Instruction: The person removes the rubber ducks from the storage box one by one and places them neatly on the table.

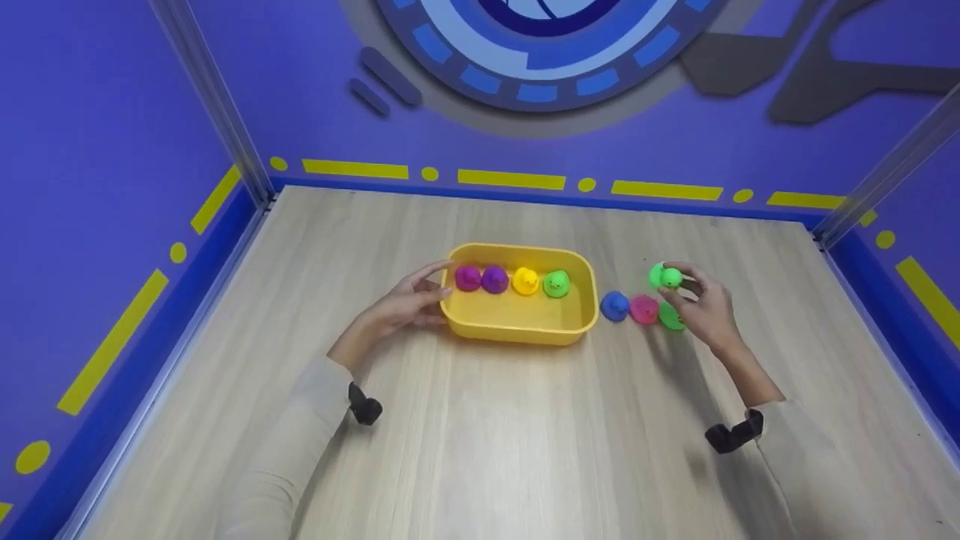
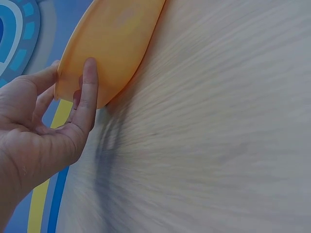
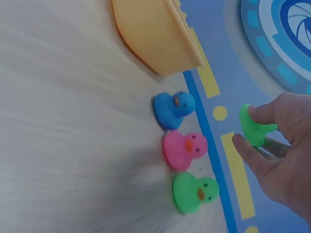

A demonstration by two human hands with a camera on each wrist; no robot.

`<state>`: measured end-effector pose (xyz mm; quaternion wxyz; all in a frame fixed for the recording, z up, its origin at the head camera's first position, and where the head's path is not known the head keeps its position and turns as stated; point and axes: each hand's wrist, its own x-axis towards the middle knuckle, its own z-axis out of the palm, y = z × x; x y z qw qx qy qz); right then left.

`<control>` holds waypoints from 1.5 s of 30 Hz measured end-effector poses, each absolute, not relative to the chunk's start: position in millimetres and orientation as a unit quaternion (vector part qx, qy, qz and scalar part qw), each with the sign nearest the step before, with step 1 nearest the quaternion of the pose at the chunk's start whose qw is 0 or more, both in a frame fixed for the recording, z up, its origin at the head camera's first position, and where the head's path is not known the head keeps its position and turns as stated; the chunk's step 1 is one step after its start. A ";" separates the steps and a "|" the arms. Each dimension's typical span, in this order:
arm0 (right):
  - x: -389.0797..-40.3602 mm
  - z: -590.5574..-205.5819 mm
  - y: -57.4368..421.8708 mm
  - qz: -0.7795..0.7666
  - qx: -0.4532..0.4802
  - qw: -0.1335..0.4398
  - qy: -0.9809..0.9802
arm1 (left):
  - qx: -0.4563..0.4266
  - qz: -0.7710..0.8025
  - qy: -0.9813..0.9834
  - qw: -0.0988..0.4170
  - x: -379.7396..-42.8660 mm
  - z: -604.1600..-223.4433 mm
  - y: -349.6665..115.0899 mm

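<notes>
At the left end of a yellow plastic tub [image 1: 517,332], my left hand [image 1: 409,300] holds the rim, its fingertips against the wall [image 2: 114,43]. Inside the tub, a magenta duck [image 1: 468,278], a purple duck [image 1: 495,280], a yellow duck [image 1: 526,281] and a green duck [image 1: 556,284] form a row. My right hand [image 1: 705,311] pinches another green duck [image 3: 251,127] between thumb and fingers, raised above the table. Below it, a blue duck [image 3: 170,110], a pink duck [image 3: 182,150] and a green duck [image 3: 190,192] stand side by side; the hand partly covers that last one in the head view.
The light wood table [image 1: 495,435] is bounded by blue-purple panels [image 1: 300,90] at the back and both sides. Metal posts [image 1: 217,97] stand at the back corners. Black wrist-worn cameras [image 1: 365,407] sit on both sleeves.
</notes>
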<state>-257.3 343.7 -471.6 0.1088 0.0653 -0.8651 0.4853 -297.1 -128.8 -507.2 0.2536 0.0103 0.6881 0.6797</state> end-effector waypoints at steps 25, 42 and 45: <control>-246.1 -501.8 410.3 0.429 -0.033 0.094 -0.898 | 0.010 0.699 0.673 0.242 -292.3 -505.4 -132.5; -233.1 -520.6 426.4 0.383 0.000 0.056 -0.922 | 0.016 0.702 0.667 0.248 -292.8 -507.1 -128.2; -231.9 -520.7 425.7 0.387 0.004 0.056 -0.921 | 0.018 0.700 0.669 0.250 -294.2 -506.3 -127.7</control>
